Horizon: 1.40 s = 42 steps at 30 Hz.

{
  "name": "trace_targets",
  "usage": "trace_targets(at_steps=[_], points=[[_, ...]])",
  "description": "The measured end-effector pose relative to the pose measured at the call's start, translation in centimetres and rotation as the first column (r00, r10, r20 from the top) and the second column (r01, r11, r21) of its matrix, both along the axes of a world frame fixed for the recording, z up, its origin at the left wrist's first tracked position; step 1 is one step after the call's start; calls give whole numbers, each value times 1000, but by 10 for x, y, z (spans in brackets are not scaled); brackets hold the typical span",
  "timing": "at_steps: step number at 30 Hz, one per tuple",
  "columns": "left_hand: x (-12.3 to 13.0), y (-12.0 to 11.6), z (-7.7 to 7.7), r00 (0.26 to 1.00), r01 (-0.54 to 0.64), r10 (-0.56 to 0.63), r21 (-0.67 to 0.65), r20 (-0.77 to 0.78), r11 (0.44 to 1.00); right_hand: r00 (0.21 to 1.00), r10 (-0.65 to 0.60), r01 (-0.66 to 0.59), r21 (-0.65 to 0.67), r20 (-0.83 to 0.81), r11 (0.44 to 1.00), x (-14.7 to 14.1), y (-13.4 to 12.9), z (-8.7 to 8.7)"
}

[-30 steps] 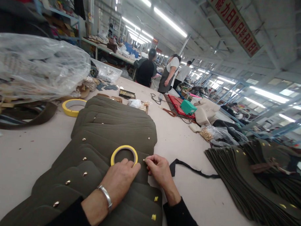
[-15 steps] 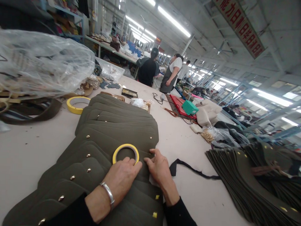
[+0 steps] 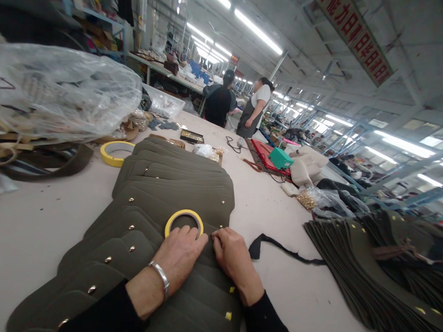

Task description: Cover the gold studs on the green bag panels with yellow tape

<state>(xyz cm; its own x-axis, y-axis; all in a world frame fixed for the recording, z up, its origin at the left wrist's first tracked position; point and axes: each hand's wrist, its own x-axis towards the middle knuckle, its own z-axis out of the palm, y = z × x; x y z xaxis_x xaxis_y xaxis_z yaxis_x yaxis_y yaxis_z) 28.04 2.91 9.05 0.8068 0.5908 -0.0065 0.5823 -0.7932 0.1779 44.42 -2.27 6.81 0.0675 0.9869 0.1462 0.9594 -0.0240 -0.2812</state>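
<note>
A long overlapping stack of dark olive fabric panels (image 3: 177, 188) with gold studs lies in front of me. My left hand (image 3: 180, 256), wearing a silver bangle, rests on the stack with its fingers curled over the near rim of a yellow tape roll (image 3: 167, 222). At the stack's right edge, just below a gold stud (image 3: 221, 227), the thumb and fingertips of my right hand (image 3: 234, 258) are pinched together. What lies between them is too small to make out. Small yellow tape pieces (image 3: 228, 316) stick to the panels nearer me.
Another yellow tape roll (image 3: 117, 153) lies left of the stack, beside a large clear plastic bag (image 3: 64, 92). A black strip (image 3: 280, 243) runs right towards bundled olive panels (image 3: 342, 257). Farther back are a green box (image 3: 280, 158) and two people standing.
My right hand's fingers, spread a little before, have closed into a pinch at the panel edge. My left hand stays at the tape roll, and the view has shifted slightly.
</note>
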Motion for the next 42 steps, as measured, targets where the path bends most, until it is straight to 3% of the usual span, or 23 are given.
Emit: trace_targets(at_steps=[4,7,10,13,15,18,20,23,28,34,39,42], points=[[-2,2,1,998,15,-17,29,65,999,978,-207,203,-122,-24,972,-7,7,7],[-5,4,5,987,25,-26,9,157,1000,946,-281,251,-181,-162,951,-4,8,11],[-8,7,4,974,60,-47,-52,222,997,923,-250,172,-268,-292,948,4,4,13],[-8,9,-1,944,111,-80,-77,321,991,888,-168,-3,-370,-429,929,12,-3,16],[-9,10,-5,892,136,-99,-52,442,989,844,-111,-56,-292,-524,955,14,-8,17],[-10,12,-8,812,174,-135,-15,567,985,779,1,12,15,-627,1000,11,-15,21],[-10,12,-8,802,185,-140,-19,581,982,770,108,13,185,-628,983,7,-19,25],[-9,12,-9,813,178,-125,-40,568,983,809,266,-88,340,-524,936,1,-22,31],[-6,8,-8,834,196,-116,-93,539,976,872,352,-193,423,-340,885,-3,-22,28],[-7,4,-2,887,199,-87,-207,453,958,930,302,-157,514,-211,843,-6,-22,11],[-6,2,0,913,154,-65,-193,403,969,940,270,-109,561,-211,820,-10,-21,9],[-5,2,0,922,112,-53,-132,385,985,933,217,-31,539,-285,842,-16,-21,13]])
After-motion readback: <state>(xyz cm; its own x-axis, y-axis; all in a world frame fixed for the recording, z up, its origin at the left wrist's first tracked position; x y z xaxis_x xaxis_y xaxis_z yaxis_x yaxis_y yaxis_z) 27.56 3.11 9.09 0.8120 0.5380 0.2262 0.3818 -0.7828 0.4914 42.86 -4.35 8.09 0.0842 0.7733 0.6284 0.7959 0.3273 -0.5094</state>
